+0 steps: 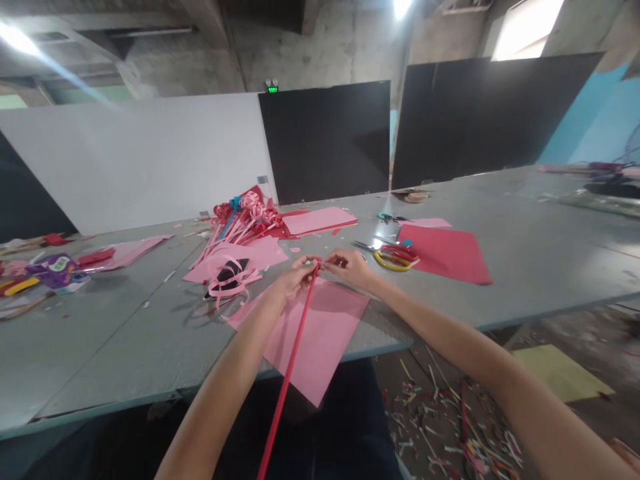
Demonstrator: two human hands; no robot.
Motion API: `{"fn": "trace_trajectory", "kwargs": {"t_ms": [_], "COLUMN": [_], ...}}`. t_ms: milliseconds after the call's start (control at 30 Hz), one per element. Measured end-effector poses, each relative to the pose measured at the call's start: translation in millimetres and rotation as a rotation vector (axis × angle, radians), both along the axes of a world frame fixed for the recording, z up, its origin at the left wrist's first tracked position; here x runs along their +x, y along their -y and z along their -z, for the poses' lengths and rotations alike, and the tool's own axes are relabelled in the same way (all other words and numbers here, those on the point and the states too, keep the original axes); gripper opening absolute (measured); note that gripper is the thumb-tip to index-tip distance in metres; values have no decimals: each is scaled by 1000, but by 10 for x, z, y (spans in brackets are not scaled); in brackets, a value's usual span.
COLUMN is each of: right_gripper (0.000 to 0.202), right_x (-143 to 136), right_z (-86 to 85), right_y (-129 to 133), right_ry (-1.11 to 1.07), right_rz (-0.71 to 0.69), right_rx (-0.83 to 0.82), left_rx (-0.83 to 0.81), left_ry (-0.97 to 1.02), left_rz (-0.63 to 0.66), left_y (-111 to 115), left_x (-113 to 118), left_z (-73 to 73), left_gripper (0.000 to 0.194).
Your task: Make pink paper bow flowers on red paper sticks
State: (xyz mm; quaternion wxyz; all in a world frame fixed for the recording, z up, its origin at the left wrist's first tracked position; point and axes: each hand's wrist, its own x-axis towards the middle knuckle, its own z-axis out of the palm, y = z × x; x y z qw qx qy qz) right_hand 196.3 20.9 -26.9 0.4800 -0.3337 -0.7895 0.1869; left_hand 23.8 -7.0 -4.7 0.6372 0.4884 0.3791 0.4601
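My left hand [296, 279] is closed around the upper end of a long red paper strip [295, 347], which runs down toward my lap past the table edge. Close beside it, my right hand [349, 267] pinches at the same end of the strip; the exact spot between its fingertips is too small to make out. Under both hands lies a pink paper sheet [325, 340], one corner hanging over the table edge. To the left sits a loose tangle of pink curled strips [231, 280] around something dark.
Red- and yellow-handled scissors [395, 258] lie beside a red sheet [450, 253] at right. Curled paper flowers on stems [247, 213] are heaped behind, next to stacked pink paper [320, 221]. A purple packet [56, 272] stands far left. Paper scraps [440, 420] litter the floor.
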Motion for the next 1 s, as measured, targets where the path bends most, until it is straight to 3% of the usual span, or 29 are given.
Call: {"fn": "trace_trajectory", "kwargs": {"t_ms": [200, 300, 433, 567, 733, 900, 1000], "right_gripper": [18, 16, 14, 13, 12, 14, 15], "right_x": [10, 9, 4, -5, 2, 17, 9], "right_z": [28, 34, 14, -21, -54, -63, -53], "right_y": [-32, -44, -23, 33, 73, 69, 69], "right_ry": [7, -1, -14, -21, 26, 89, 92], "right_rz": [18, 15, 19, 26, 13, 44, 59], "right_rx": [-1, 5, -19, -49, -39, 43, 39], "left_rx": [-1, -16, 10, -26, -96, -84, -84], "left_ry": [-10, -81, -120, -68, -158, -135, -111], "left_rz": [-69, -63, 55, 48, 24, 91, 53], "left_y": [-67, -89, -104, -108, -106, -124, -140], "left_x": [18, 1, -27, -17, -42, -87, -99], "left_z": [25, 13, -1, -25, -84, -106, -89], "left_gripper": [5, 15, 26, 28, 31, 26, 25]}}
